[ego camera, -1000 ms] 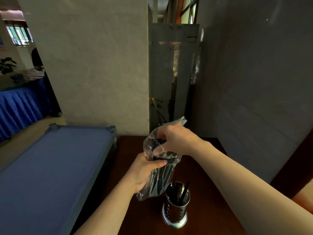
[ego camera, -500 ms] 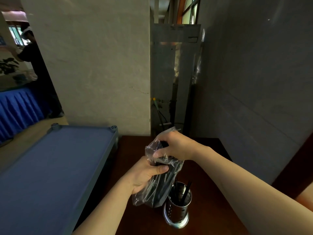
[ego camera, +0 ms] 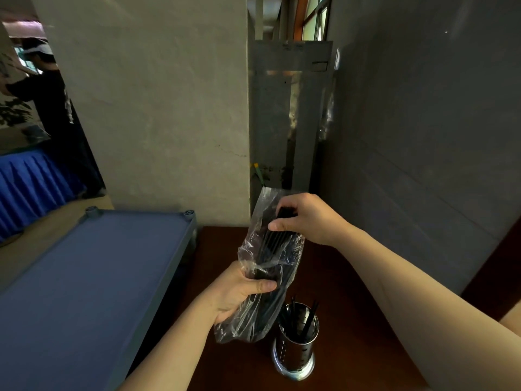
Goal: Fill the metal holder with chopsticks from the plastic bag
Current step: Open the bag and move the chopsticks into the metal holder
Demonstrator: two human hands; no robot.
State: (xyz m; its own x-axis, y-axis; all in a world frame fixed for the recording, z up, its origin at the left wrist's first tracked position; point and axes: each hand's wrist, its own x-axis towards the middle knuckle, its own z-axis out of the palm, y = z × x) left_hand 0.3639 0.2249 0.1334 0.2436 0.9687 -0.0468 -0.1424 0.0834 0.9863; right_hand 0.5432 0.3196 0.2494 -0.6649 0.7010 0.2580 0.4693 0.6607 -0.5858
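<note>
Head view: the left hand is closed around the lower middle of a clear plastic bag, thumb laid across the front, so the bag is held tilted above the dark wooden bench. The right hand is curled at the bag's open top, where the ends of a bundle of black chopsticks are gripped between fingers and thumb. The bundle lies mostly inside the bag. A perforated metal holder stands upright on the bench near its front edge, just right of the bag's bottom, with a few black chopsticks already leaning in it. A blue-topped trolley is seen beside the bench's left edge. A grey wall rises behind the bench, and a person in dark clothes stands far off at the left
</note>
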